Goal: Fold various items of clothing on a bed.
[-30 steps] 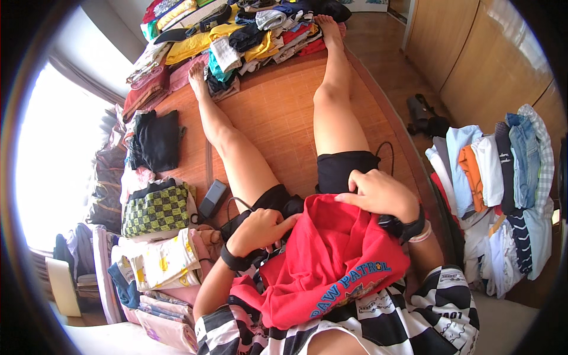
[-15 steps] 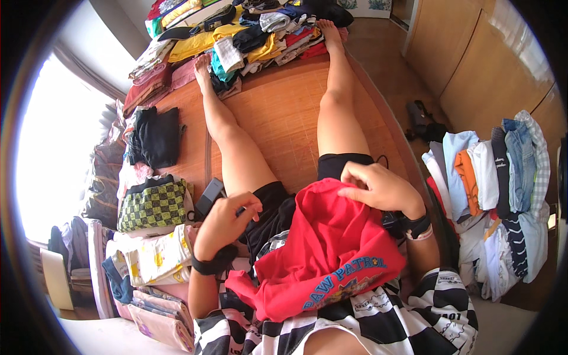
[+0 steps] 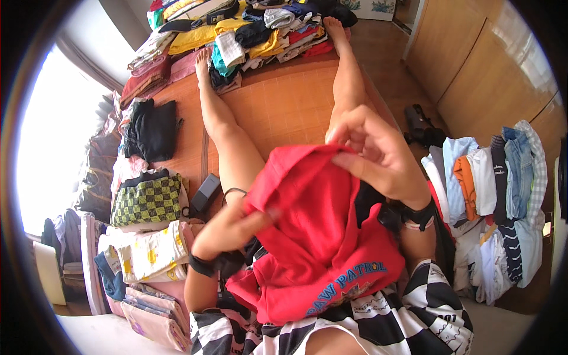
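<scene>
A red hoodie with blue lettering and a printed picture lies over my lap and belly, its hood raised toward me. My right hand pinches the upper right edge of the hood between thumb and fingers. At the hood's left edge, my left hand has its thumb over the cloth. The fingers of that hand are partly hidden and a little blurred. Both wrists wear black bands. The lower hem rests against my black-and-white checked shirt.
Folded clothes pile up by my feet. On the left lie black clothing, a green checked garment, a grey box-shaped device and folded white-yellow cloth. More clothes stand at right, near wooden cabinets.
My right hand has lifted the hood edge up and away from me. The left hand has moved onto the hood's left edge and closed on it; before, it was apart from the cloth.
</scene>
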Motion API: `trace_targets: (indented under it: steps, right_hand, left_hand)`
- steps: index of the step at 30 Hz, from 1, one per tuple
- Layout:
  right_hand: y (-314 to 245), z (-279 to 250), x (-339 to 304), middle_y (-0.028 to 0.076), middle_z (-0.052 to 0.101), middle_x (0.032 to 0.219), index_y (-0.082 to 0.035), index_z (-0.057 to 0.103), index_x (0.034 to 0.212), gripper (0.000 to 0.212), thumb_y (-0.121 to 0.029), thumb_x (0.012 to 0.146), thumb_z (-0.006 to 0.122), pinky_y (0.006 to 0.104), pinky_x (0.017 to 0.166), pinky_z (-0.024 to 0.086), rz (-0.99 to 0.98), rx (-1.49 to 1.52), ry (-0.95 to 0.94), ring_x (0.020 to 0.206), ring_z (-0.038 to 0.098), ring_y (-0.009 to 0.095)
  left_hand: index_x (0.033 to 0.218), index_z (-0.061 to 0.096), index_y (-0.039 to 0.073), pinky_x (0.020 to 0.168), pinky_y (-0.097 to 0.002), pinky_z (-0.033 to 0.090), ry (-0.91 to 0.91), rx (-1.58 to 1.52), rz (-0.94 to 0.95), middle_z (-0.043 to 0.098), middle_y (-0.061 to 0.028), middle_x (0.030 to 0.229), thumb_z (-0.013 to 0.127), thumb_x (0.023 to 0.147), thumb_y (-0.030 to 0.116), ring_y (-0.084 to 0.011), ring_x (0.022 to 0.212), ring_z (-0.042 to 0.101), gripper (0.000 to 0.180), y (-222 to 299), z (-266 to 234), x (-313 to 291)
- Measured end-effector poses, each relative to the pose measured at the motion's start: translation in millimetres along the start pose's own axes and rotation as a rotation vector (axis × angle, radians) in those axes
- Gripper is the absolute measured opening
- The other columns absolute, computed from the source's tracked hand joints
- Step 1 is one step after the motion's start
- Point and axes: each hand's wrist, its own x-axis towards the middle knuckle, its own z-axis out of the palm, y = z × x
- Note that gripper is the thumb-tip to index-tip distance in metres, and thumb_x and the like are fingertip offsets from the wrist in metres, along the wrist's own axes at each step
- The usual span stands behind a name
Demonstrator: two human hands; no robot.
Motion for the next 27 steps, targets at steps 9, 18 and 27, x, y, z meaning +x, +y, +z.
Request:
trace_targets:
  steps: [9,18,27]
  right_hand:
    - [56,9,19,0.012,0.07,0.108,-0.002,0.06,0.117,0.029,-0.018,0.097,0.073,0.034,0.082,0.057,0.019,-0.702,0.185,0.098,0.071,0.024]
    - [103,-12,-83,0.02,0.072,0.107,-0.001,0.066,0.112,0.045,-0.043,0.095,0.072,0.045,0.092,0.054,0.311,-0.942,-0.152,0.104,0.069,0.039]
    - [54,-24,-106,0.018,0.07,0.083,-0.002,0.063,0.09,0.028,-0.023,0.082,0.079,0.0477,0.075,0.054,0.867,-1.013,-0.251,0.086,0.069,0.04]
  left_hand:
    - [0.126,0.066,-0.003,0.078,-0.0232,0.051,0.479,-0.093,0.139,0.07,-0.0019,0.106,0.056,0.107,0.019,-0.0081,0.092,0.063,0.03,-23,-122,51]
    - [0.125,0.067,-0.002,0.084,-0.0404,0.055,0.462,0.903,-0.136,0.073,-0.0221,0.105,0.076,0.095,0.042,-0.0292,0.091,0.072,0.055,-95,-108,6]
    - [0.107,0.075,0.0,0.068,-0.0396,0.056,-0.152,0.79,-0.291,0.075,-0.0172,0.084,0.07,0.099,0.034,-0.0253,0.076,0.074,0.035,-102,-55,-82]
